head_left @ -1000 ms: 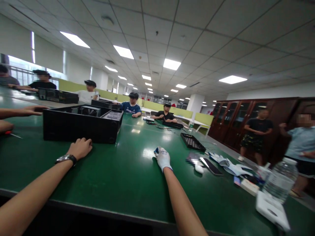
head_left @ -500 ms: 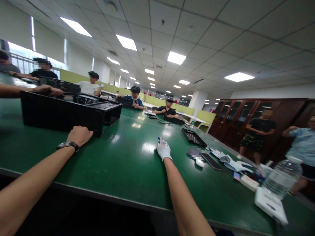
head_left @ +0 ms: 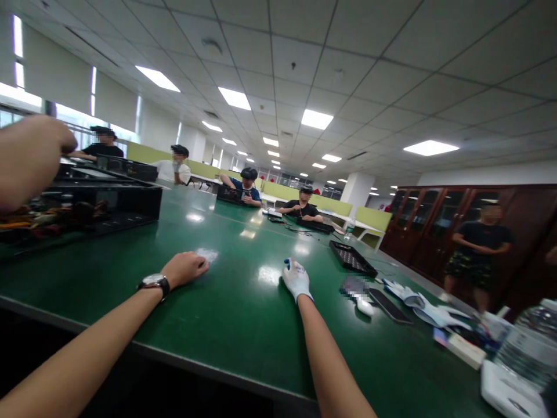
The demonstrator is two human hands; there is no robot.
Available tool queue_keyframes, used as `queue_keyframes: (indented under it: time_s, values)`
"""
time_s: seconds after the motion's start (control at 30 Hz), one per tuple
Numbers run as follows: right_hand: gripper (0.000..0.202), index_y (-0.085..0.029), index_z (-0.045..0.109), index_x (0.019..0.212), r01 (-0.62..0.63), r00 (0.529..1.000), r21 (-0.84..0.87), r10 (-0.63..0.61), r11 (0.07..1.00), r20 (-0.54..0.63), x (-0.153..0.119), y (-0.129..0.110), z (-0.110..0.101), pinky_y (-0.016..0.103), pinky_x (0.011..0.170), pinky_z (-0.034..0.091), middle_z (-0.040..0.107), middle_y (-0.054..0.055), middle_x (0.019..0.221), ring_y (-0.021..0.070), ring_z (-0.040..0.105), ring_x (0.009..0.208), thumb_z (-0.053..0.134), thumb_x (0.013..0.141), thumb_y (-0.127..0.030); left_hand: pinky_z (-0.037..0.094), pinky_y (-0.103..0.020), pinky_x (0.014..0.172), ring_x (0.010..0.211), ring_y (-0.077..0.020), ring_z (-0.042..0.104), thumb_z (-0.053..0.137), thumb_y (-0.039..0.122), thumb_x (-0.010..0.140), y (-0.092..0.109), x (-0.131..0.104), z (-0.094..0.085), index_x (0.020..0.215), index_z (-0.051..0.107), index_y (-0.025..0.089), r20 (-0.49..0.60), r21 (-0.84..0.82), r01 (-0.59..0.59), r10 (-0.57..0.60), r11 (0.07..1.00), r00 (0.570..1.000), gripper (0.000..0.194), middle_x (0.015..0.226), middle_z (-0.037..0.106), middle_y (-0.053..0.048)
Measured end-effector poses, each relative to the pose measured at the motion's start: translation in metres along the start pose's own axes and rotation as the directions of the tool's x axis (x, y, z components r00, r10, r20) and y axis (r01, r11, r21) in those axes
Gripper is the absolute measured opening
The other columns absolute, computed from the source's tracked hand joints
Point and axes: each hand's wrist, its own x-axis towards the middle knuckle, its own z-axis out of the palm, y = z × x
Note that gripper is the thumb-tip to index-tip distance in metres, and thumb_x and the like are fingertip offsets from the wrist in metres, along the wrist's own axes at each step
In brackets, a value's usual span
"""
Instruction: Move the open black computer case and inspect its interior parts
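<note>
Left hand: your bare left hand, a watch on its wrist, lies on the green table with its fingers curled loosely under. It holds nothing. The fingertips sit at the edge of a small pale patch on the tabletop; you cannot tell whether that is an object or a glare spot.

Right hand: your right hand wears a white glove with blue marks and rests on the table, fingers drawn together and pointing away from you. It grips nothing.

Computer case: the black computer case stands well apart from your left hand, at the far left of the table. Its long axis runs left to right across your view, and coloured wiring shows at its near left end.

Co-worker: another person's hand hangs large and blurred in front of the case at the left edge.

Right of the glove: a white mouse, a dark phone and a pair of white gloves lie in a row. A black perforated tray sits beyond them.

Near right corner: a clear water bottle and a white box, both partly cut off.

In the way: bare table lies between your two hands.
</note>
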Motion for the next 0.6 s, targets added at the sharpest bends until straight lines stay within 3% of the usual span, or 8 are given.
queue_keyframes:
  time_s: [0.1,0.2,0.47,0.6]
  values:
    - [0.026,-0.019,0.069,0.121,0.041,0.999,-0.002,-0.041,0.999,0.011,0.003,0.004,0.004,0.051,0.106,0.053,0.07,0.009,0.129,0.0257,0.065,0.122,0.065,0.102,-0.035,0.058,-0.042,0.092,0.092,-0.0188,0.072,0.055,0.049,0.105,0.013,0.012,0.0,0.093,0.071,0.017,0.066,0.027,0.009,-0.011,1.0,0.998,0.038,0.093,0.074,-0.004]
    - [0.021,-0.018,0.071,0.112,0.07,0.997,-0.003,-0.07,0.998,0.034,0.007,0.007,0.01,0.052,0.107,0.052,0.069,0.009,0.13,0.0264,0.063,0.124,0.067,0.1,-0.035,0.058,-0.044,0.095,0.099,-0.0206,0.071,0.058,0.05,0.103,0.013,0.02,0.0,0.104,0.071,0.017,0.09,0.035,0.067,-0.07,0.997,0.994,0.036,0.105,0.075,-0.006]
    - [0.029,-0.018,0.069,0.114,0.111,0.992,0.059,-0.114,0.992,0.048,0.014,0.009,0.017,0.047,0.099,0.056,0.07,0.008,0.123,0.0243,0.067,0.113,0.068,0.098,-0.042,0.058,-0.048,0.098,0.108,-0.0232,0.069,0.062,0.05,0.101,0.008,0.03,-0.002,0.117,0.068,0.017,0.14,0.059,0.182,-0.189,0.981,0.972,0.037,0.119,0.071,-0.009]
    - [0.036,-0.018,0.069,0.106,0.095,0.994,0.071,-0.099,0.993,0.052,0.014,0.005,0.014,0.044,0.093,0.056,0.072,0.006,0.108,0.022,0.068,0.1,0.066,0.097,-0.053,0.058,-0.048,0.099,0.108,-0.0232,0.069,0.061,0.049,0.102,0.007,0.033,0.0,0.115,0.068,0.017,0.149,0.081,0.187,-0.197,0.979,0.969,0.036,0.117,0.072,-0.008]
